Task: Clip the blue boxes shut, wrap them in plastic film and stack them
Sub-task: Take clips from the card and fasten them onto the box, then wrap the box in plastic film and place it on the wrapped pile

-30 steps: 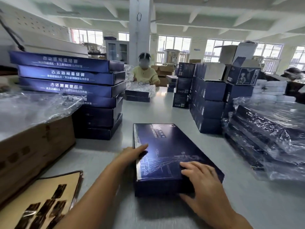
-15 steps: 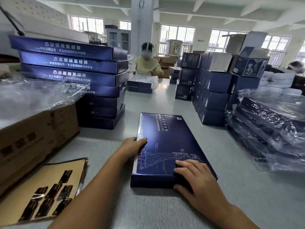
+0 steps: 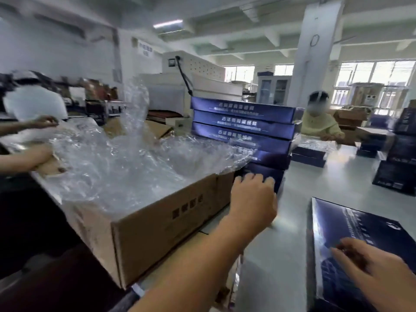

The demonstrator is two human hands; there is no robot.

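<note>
Your left hand (image 3: 252, 199) has come off the blue box (image 3: 351, 233) and is now up at the right-hand end of the carton (image 3: 157, 221). Its fingers are loosely curled and hold nothing, just short of the plastic film (image 3: 135, 158) spilling over that end. Your right hand (image 3: 371, 266) stays flat on the box lid, fingers spread and gripping nothing, and the box lies on the table (image 3: 315, 176) to the right of the carton and apart from it. Reads as clipping done and wrapping begun: pinch one film edge cleanly, since the crumpled sheets will likely cling and drag out together.
</note>
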